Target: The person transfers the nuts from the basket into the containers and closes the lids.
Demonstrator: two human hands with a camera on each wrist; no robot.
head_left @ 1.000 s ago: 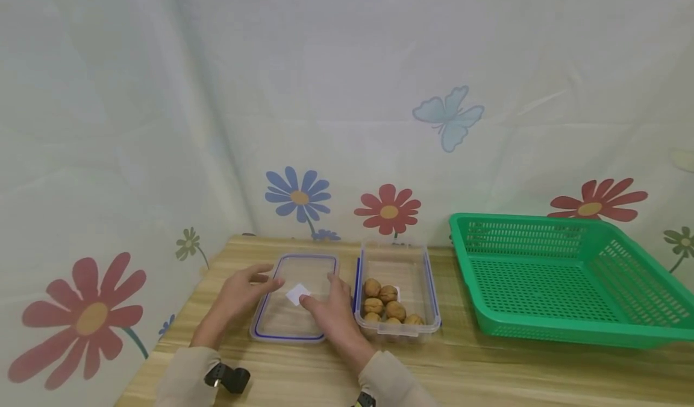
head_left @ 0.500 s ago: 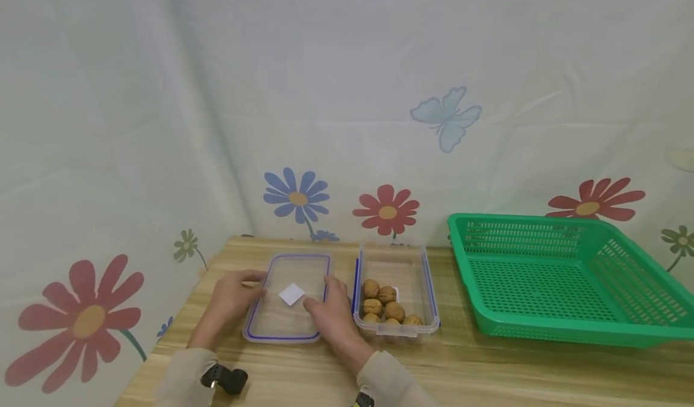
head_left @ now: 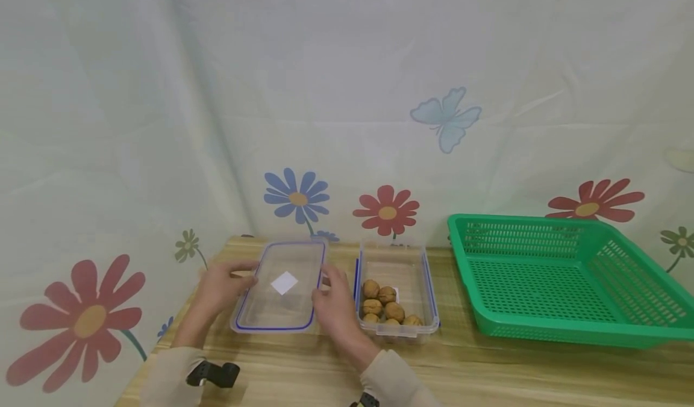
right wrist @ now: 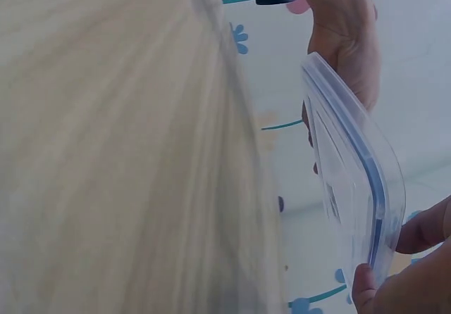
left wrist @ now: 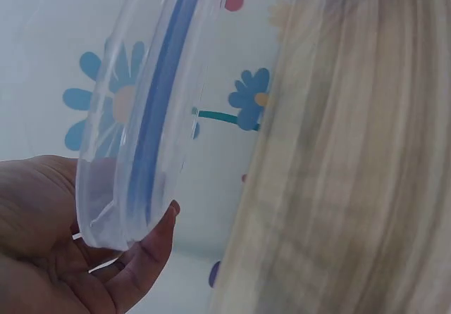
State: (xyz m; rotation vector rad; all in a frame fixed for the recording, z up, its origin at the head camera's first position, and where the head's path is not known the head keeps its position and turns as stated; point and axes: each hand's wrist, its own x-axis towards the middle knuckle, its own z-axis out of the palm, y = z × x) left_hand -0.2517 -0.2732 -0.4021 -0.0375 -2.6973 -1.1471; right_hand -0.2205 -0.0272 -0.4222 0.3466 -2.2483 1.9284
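Note:
My left hand (head_left: 219,286) pinches the left edge of a clear plastic lid (head_left: 271,313) with a blue seal line and a white square label (head_left: 284,282). On its right edge the right hand (head_left: 337,307) grips it between thumb and fingers. Both wrist views show the lid (left wrist: 151,138) held above the table, seen nearly edge-on; finger and thumb of the right hand (right wrist: 416,279) lie on either side of its rim. Just right of that hand stands a clear plastic box (head_left: 401,268) with several walnuts (head_left: 394,310) gathered at its near end.
A large green plastic basket (head_left: 575,329) sits on the right of the wooden table (head_left: 477,377). Behind the table hangs a pale curtain (head_left: 347,124) printed with flowers and a butterfly. Dark wrist cameras (head_left: 214,373) are strapped on both forearms.
Both hands have closed in on the lid's edges, slid it left and raised it off the table. The box, walnuts and basket have stayed put.

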